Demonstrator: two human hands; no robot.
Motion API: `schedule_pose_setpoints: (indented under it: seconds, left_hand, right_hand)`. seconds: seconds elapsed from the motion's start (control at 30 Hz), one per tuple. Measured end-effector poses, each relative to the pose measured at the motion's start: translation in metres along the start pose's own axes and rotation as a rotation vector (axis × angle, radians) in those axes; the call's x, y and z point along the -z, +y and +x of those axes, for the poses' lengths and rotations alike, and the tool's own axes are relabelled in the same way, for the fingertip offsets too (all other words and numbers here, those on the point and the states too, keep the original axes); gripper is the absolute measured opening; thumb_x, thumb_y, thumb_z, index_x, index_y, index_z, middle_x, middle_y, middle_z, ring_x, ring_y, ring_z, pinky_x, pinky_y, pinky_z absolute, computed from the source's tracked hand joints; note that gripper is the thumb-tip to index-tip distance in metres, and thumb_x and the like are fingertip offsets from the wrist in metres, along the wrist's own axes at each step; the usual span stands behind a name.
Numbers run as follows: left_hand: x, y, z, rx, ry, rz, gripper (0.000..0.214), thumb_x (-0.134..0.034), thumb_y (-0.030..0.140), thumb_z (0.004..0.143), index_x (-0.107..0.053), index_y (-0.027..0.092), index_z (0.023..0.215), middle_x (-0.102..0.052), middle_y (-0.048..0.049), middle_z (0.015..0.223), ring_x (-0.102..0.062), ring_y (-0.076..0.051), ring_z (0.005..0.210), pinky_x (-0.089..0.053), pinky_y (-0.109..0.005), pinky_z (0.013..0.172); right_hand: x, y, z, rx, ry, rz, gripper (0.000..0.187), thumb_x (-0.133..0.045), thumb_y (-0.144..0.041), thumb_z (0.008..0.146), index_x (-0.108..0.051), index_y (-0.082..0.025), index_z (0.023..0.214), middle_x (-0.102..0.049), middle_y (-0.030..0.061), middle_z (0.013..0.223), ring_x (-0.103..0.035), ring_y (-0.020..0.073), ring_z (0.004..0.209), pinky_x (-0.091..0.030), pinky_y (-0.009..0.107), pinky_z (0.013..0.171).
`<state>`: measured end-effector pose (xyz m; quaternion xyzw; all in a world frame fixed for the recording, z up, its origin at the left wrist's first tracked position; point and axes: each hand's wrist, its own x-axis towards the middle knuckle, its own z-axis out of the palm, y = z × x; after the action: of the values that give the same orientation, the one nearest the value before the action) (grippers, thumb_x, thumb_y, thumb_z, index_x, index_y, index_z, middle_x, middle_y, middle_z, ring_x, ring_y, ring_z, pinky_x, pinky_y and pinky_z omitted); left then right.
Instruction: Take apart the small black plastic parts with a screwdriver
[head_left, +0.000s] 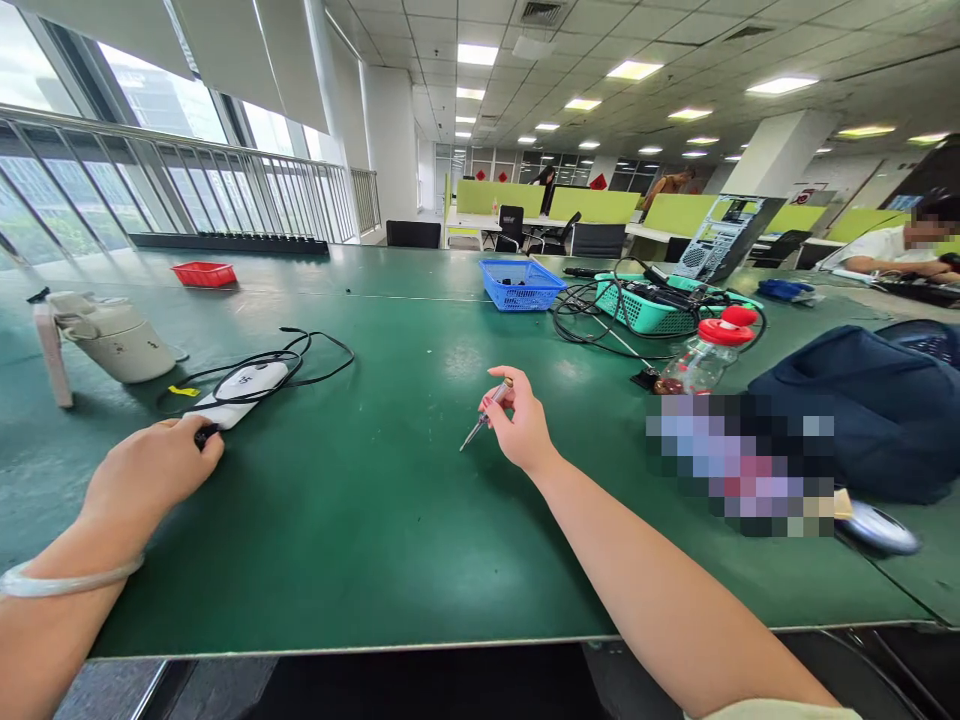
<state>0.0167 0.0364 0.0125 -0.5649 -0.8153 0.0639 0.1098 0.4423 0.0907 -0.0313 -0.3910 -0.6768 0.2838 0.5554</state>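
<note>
Conceivably the screwdriver (487,405), pinched only in the right hand's (525,428) fingertips over the bench's (375,520) middle, could slip and roll away, while the left hand (154,470), closed on the white device's (244,388) black piece (205,436) toward the left edge, may drag its looped cable (315,350).

On the table (375,520), the left hand (150,470) is resting at the near left, touching the near end of a flat device (244,392) that is lying inside a loop of cable (315,350), with a kettle (116,340) sitting to its left and a tray (204,273) sitting far behind. The right hand (525,425) is hovering near the middle, holding a screwdriver (487,405) with its tip pointing down and left. Behind that hand a basket (521,283) is sitting, a second basket (645,308) holding cables is sitting to its right, a bottle (701,362) is sitting just before that one, and a bag (862,410) is lying at the far right.
</note>
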Motion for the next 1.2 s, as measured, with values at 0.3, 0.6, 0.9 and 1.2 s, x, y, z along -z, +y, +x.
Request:
schedule_pose_setpoints:
  seconds: [0.3,0.6,0.9,1.2]
  left_hand:
    - [-0.006,-0.004,0.002,-0.015,0.03,-0.031,0.054,-0.028,0.038,0.1,-0.059,0.012,0.136,-0.063,-0.019,0.137,-0.068,-0.035,0.111,-0.054,-0.044,0.089]
    - [-0.008,-0.012,0.003,-0.007,0.033,-0.104,0.054,-0.035,0.043,0.097,-0.057,0.018,0.14,-0.064,-0.0161,0.139,-0.067,-0.034,0.113,-0.054,-0.044,0.09]
    - [0.0,-0.009,0.003,0.062,-0.053,-0.102,0.063,-0.035,0.051,0.096,-0.053,0.015,0.144,-0.076,-0.02,0.112,-0.071,-0.037,0.097,-0.051,-0.039,0.075]
    - [0.013,-0.012,-0.005,0.051,-0.051,-0.133,0.065,-0.039,0.064,0.091,-0.063,0.019,0.131,-0.073,-0.0156,0.121,-0.068,-0.032,0.102,-0.045,-0.03,0.072]
  right_hand:
    - [-0.001,0.0,0.0,0.005,-0.005,0.002,0.035,-0.057,-0.029,0.089,-0.048,-0.027,0.123,-0.067,-0.0016,0.08,-0.063,0.0165,0.067,-0.053,0.036,0.068]
    - [0.0,-0.001,0.0,0.016,-0.012,-0.004,0.035,-0.056,-0.03,0.089,-0.047,-0.026,0.122,-0.065,-0.0016,0.08,-0.064,0.0166,0.068,-0.053,0.036,0.068]
    - [0.0,0.0,0.0,0.018,-0.015,-0.01,0.034,-0.056,-0.03,0.089,-0.048,-0.026,0.122,-0.066,-0.0011,0.08,-0.064,0.017,0.069,-0.053,0.035,0.067]
    - [0.0,0.0,-0.001,0.017,-0.009,-0.017,0.034,-0.057,-0.028,0.089,-0.048,-0.026,0.121,-0.067,-0.0015,0.08,-0.064,0.0162,0.066,-0.054,0.036,0.067]
